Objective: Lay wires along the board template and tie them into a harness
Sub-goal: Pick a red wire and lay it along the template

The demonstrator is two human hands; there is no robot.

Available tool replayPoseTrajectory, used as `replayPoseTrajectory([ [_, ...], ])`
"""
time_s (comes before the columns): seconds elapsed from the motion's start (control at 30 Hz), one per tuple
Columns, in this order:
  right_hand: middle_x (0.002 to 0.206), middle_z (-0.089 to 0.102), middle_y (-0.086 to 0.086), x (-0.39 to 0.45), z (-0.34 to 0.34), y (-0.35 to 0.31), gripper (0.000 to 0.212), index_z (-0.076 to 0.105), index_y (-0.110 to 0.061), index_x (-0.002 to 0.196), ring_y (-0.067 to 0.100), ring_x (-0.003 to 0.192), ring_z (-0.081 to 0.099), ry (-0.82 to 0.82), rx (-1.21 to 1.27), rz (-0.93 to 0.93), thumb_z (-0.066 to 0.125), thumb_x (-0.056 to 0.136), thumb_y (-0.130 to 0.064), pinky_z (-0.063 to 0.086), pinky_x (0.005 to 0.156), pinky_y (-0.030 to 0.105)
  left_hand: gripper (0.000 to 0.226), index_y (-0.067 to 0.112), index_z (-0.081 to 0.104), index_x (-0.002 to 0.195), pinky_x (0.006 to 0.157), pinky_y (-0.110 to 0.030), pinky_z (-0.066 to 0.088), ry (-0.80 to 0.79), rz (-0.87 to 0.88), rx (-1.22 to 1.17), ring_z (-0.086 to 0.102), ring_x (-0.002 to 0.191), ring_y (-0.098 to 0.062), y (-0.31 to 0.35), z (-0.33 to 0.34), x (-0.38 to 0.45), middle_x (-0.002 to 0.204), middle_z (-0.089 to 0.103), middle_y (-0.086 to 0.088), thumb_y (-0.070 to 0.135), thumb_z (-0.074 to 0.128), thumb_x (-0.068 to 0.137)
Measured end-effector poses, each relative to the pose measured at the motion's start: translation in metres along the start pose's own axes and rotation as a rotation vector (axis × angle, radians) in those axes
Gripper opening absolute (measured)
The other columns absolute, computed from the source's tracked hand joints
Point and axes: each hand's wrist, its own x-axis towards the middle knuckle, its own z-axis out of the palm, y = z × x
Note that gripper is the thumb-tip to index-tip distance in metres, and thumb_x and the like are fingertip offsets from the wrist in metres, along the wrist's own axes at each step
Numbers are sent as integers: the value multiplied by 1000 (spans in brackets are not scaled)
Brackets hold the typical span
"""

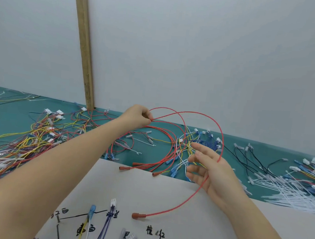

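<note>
Wooden strip (85,43) – upright against the pale wall (198,46).

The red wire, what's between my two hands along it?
In the head view, only the red wire arcs between left hand and right hand, against the bare wall.

Free room is seen on the pale grey template board (164,195) between the two forearms, toward 12 o'clock. At 6 o'clock the board is occupied by blue-capped wires (102,227) laid on black handwritten marks. A long red wire with a brown terminal boot (220,137) arcs in the air from 12 to 3 o'clock and crosses the open right hand (210,168); it is pinched by the left hand (137,116). The green table (265,149) is blocked at 9 o'clock by a tangled multicoloured wire heap (22,139) and at 3 o'clock by white cable ties (297,194).
</note>
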Motion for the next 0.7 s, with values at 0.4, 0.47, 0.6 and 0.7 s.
replayPoseTrajectory([
  [0.4, 85, 51, 6, 72, 86, -28, 36, 51, -15, 123, 12, 59, 48, -31, -369, -140, 59, 88, -11, 44, 57, 24, 15, 18, 62, 72, 51, -9, 33, 3, 229, 45, 47, 56, -2, 2, 20, -16, 63, 59, 8, 4, 67, 76],
  [0.47, 76, 53, 2, 74, 89, -24, 10, 59, -10, 98, 9, 62, 49, -55, -556, -204, 58, 88, -8, 44, 62, 24, 24, 13, 68, 98, 56, -7, 35, 0, 261, -6, 51, 68, -1, -1, 25, -17, 78, 66, 0, 1, 63, 77],
  [0.6, 82, 54, -7, 74, 85, -12, 27, 52, -14, 113, 8, 72, 51, -34, -748, -283, 59, 87, -9, 47, 70, 27, 26, 14, 67, 82, 52, -15, 33, 70, 288, 29, 47, 61, 5, -11, 31, -19, 70, 60, 6, -7, 53, 76],
  [0.7, 107, 55, -1, 77, 86, -6, 42, 48, -15, 128, 9, 91, 49, -78, -737, -331, 57, 88, -8, 43, 79, 24, 20, 10, 60, 80, 60, -30, 35, 39, 309, 94, 53, 66, -11, -10, 32, -18, 72, 61, -6, -4, 45, 77],
])
